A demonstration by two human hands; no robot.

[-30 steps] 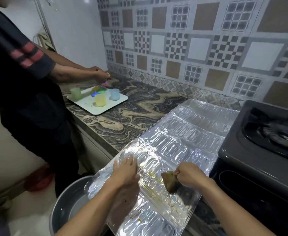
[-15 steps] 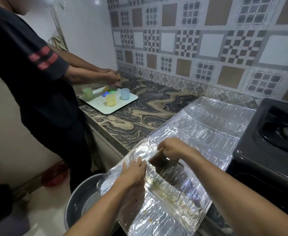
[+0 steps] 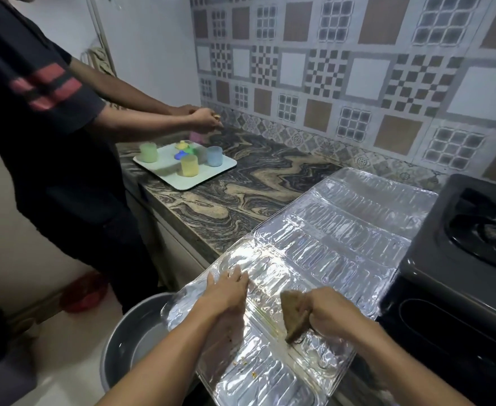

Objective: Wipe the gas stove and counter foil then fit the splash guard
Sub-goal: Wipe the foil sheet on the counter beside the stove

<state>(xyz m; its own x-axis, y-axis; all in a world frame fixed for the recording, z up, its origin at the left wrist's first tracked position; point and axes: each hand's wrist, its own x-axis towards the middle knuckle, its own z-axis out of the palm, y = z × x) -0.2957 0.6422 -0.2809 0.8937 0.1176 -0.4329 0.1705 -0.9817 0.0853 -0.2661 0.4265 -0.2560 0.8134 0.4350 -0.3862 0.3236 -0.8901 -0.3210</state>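
Holding cups (image 3: 189,165) | tray (image 3: 164,179) | basin (image 3: 124,341) beside foil (image 3: 343,244)

A shiny embossed foil guard (image 3: 328,244) is laid flat across the marbled surface (image 3: 241,194), its near end overhanging the edge. Yellow-brown smears and crumbs are seen on its near panels. A brown cloth (image 3: 293,315), bunched, is held against the foil. The dark gas stove (image 3: 460,259) sits just beside the guard's right edge.

We saw the gas stove (image 3: 457,259) cut off by the right edge, its burner blurred. The basin (image 3: 129,344) lay partly hidden under the splash guard (image 3: 343,244). We could not tell what the other person's hands (image 3: 203,118) held.
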